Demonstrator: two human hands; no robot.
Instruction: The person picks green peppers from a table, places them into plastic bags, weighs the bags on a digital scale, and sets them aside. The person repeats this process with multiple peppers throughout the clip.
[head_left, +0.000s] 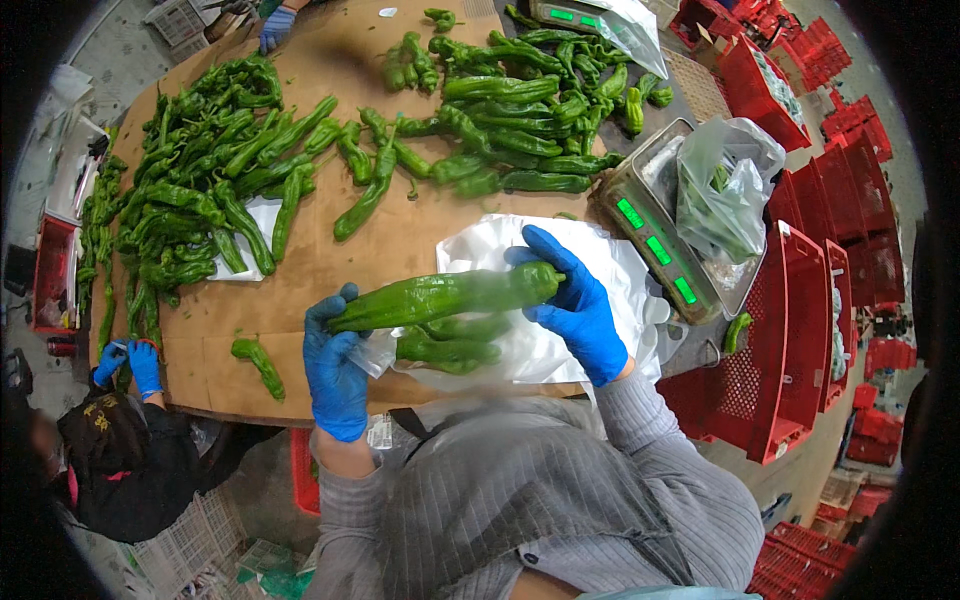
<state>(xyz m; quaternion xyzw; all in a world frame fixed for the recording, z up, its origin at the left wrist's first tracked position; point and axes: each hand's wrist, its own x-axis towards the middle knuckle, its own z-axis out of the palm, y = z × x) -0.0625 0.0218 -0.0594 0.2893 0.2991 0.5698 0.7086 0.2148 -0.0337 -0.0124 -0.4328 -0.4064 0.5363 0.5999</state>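
Observation:
A long green pepper (442, 298) is held lengthwise between my two blue-gloved hands. My left hand (336, 360) grips its pointed tip, and my right hand (574, 300) holds the stem end between thumb and fingers. Below it, several green peppers (442, 349) lie on white plastic bags (592, 255) near the table's edge. A single curved pepper (259, 366) rests on the brown table covering to the left of my left hand. Beyond my hands, large heaps of green peppers (180, 202) and more peppers (517, 124) cover the table. Part of the image is blurred.
A digital scale (660, 240) with a clear bag of peppers (724, 195) stands at the right; another scale (574, 16) is at the top. Red plastic crates (795, 360) flank the table's right side. A co-worker's gloved hands (135, 366) are at the left, another person's hand (277, 28) at the far edge.

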